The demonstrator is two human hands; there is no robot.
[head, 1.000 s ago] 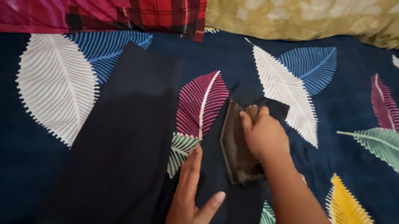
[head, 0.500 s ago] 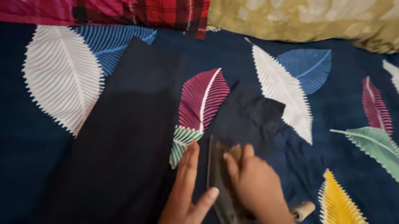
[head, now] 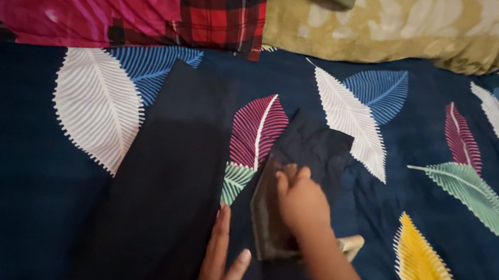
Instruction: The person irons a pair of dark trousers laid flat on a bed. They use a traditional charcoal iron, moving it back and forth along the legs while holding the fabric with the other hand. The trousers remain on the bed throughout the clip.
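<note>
Dark navy bedsheet printed with large coloured leaves [head: 457, 188], soft and faintly creased. Long black cloth garment [head: 165, 200], limp, laid flat beneath both hands. Dark flat-soled metal iron [head: 266, 220], judged heavy and rigid; best taken by its top handle. Right hand [head: 301, 203] clenched over that handle. Left hand [head: 219, 270] released, fingers [head: 222, 233] pressed flat on cloth beside iron.

A dark flat iron [head: 267, 214] lies sole-down on the right leg of black trousers [head: 173, 174] spread flat.
</note>
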